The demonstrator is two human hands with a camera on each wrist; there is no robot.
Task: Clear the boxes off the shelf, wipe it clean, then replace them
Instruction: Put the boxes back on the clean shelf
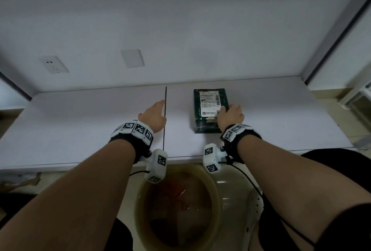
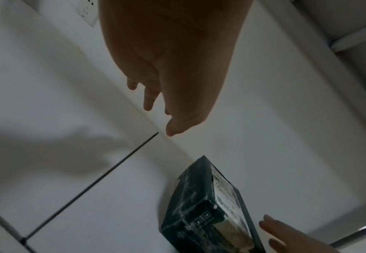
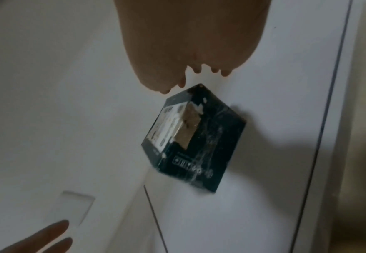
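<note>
A dark green box (image 1: 210, 108) with a white label on top lies flat on the white shelf (image 1: 80, 126), right of the shelf's seam. My right hand (image 1: 230, 113) hovers at the box's near right corner with fingers relaxed; in the right wrist view the fingertips (image 3: 181, 84) hang just off the box (image 3: 199, 142) and grip nothing. My left hand (image 1: 155, 115) is held flat over the seam, to the left of the box and empty. From the left wrist, the left hand's fingers (image 2: 149, 101) are straight and the box (image 2: 199, 214) lies apart from them.
A dark seam (image 1: 165, 118) splits the shelf in two. On the back wall are a socket (image 1: 53, 64) and a blank plate (image 1: 132, 58). A basin (image 1: 217, 194) of brownish water stands on the floor below the shelf's front edge. A frame post (image 1: 337, 39) bounds the right side.
</note>
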